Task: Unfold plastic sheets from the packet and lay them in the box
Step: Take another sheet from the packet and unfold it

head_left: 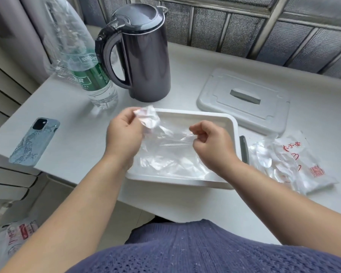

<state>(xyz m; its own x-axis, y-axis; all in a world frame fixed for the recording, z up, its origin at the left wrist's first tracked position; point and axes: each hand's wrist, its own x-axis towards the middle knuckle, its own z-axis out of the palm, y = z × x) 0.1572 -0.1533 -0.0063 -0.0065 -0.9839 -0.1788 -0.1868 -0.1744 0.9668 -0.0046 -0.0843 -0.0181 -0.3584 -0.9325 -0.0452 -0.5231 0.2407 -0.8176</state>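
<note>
Over the white box (235,134) on a pale tabletop (71,146), the left hand (124,133) and right hand (209,140) each pinch a half-crumpled plastic sheet (161,134), pulling it open; sheets already lie inside, more wait in the packet (291,164) alongside.

**Asker:** How is it lit?

**Describer:** Bright, soft, cool daylight. It seems to come through the frosted window (234,34) behind the kettle (146,56), whose dark side carries pale vertical reflections.

**Asker:** Any shadows or glare?

**Describer:** Only faint, soft-edged shadow at the kettle's base. In front of the kettle, the plastic sheet (165,146) shows white sheen.

**Asker:** Is it sharp?

**Describer:** Slightly soft overall. The bottle (95,81) left of the kettle looks smeared, and the fingertips of the left hand (124,131) blur. The window bars behind the kettle bow from wide-angle distortion.
</note>
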